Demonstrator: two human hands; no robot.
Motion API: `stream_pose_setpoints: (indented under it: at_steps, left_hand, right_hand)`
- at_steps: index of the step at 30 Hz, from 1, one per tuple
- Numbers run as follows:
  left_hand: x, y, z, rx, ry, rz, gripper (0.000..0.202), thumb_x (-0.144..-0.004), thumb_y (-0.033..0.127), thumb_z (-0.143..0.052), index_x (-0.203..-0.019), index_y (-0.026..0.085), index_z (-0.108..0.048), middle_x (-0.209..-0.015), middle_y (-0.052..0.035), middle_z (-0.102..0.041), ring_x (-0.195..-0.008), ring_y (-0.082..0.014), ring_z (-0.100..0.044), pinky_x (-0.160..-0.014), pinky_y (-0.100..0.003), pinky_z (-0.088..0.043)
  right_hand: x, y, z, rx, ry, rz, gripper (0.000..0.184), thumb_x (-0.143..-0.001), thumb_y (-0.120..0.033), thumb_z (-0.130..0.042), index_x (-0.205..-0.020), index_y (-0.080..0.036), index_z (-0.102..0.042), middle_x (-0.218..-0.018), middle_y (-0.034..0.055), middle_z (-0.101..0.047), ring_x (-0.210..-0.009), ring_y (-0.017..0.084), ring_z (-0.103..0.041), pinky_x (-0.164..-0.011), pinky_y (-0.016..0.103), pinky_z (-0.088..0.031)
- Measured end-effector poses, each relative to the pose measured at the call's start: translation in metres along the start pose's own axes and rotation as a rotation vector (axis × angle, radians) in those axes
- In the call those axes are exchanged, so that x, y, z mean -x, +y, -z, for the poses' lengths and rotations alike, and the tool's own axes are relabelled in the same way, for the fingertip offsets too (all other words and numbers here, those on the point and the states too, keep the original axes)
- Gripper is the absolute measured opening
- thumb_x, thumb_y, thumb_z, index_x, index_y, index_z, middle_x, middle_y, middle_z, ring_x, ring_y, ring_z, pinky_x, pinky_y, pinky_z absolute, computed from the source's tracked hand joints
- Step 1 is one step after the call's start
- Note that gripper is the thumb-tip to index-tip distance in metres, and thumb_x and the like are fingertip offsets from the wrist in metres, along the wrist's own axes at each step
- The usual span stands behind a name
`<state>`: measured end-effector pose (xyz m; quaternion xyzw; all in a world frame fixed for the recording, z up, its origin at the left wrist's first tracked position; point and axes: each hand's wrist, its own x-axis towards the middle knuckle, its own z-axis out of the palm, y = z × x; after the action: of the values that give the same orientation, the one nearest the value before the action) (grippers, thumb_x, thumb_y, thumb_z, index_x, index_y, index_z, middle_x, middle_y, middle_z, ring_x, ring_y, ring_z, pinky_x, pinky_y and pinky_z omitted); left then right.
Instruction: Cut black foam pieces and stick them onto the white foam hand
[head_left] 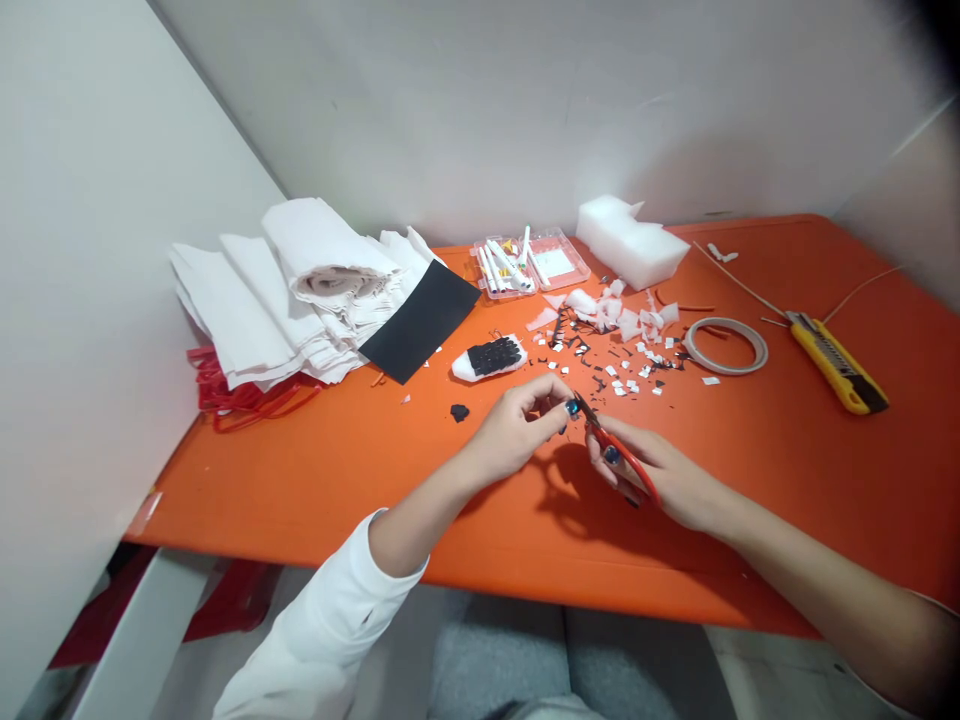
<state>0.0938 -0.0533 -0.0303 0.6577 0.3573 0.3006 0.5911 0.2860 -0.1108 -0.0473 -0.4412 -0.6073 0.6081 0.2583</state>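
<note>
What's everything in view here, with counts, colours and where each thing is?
table: 1, orange, under everything
cloths: a stack, white, back left
straps: several, red, under the cloths
sheet: 1, black, beside the cloths
box: 1, clear, back centre, white tubes inside
foam block: 1, white, back, right of the box
tape: 1 roll, pale, right of centre
knife: 1, yellow, far right
scraps: many, white and black, centre
foam piece: 1, white with black top, left of the scraps
scissors: 1, red, in the right hand's grip
left hand: 1, white sleeve, fingers pinched at the scissor tips
right hand: 1, front centre, around the scissors
</note>
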Motion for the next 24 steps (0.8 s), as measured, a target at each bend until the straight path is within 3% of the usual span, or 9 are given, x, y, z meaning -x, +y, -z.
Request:
stream_pose_setpoints:
  at_steps: [6, 12, 18, 24]
  left_hand:
    - [-0.0009, -0.0013, 0.0012, 0.010, 0.006, 0.006, 0.008, -0.085, 0.024, -0.053, -0.081, 0.017, -0.051, -0.073, 0.0033, -0.047, -0.064, -0.0083, -0.040, -0.062, -0.022, -0.033]
    - [-0.0009, 0.0011, 0.0008, -0.003, 0.019, 0.018, 0.011, -0.084, 0.026, -0.055, -0.080, 0.017, -0.052, -0.072, 0.0033, -0.048, -0.064, -0.0083, -0.043, -0.063, -0.021, -0.035]
    - [-0.0010, -0.0003, 0.0019, -0.079, -0.017, 0.036, 0.020, -0.087, 0.036, -0.054, -0.083, 0.017, -0.054, -0.074, 0.0016, -0.054, -0.065, -0.0090, -0.046, -0.062, -0.022, -0.038]
    - [0.0004, -0.0027, 0.0007, -0.134, -0.051, 0.077, 0.024, -0.086, 0.041, -0.055, -0.085, 0.017, -0.057, -0.076, -0.0008, -0.059, -0.069, -0.0110, -0.055, -0.064, -0.023, -0.044]
  right_hand:
    - [-0.0026, 0.0035, -0.0028, -0.013, 0.049, 0.005, 0.030, -0.094, -0.044, -0.047, -0.076, -0.021, -0.041, -0.063, -0.0058, -0.040, -0.051, 0.008, -0.036, -0.048, 0.021, -0.033]
    - [-0.0020, 0.0045, -0.0030, -0.189, 0.125, -0.007, 0.031, -0.095, -0.049, -0.041, -0.080, -0.022, -0.042, -0.057, -0.0068, -0.040, -0.044, 0.008, -0.038, -0.044, 0.023, -0.034]
    - [-0.0032, 0.0016, -0.0033, -0.258, 0.135, 0.043, 0.034, -0.091, -0.053, -0.047, -0.081, -0.021, -0.042, -0.065, -0.0052, -0.043, -0.050, 0.009, -0.042, -0.049, 0.023, -0.039]
    - [-0.0053, 0.0029, -0.0012, -0.276, 0.212, 0.065, 0.029, -0.090, -0.047, -0.052, -0.083, -0.022, -0.042, -0.070, -0.0045, -0.045, -0.054, 0.009, -0.041, -0.049, 0.022, -0.038]
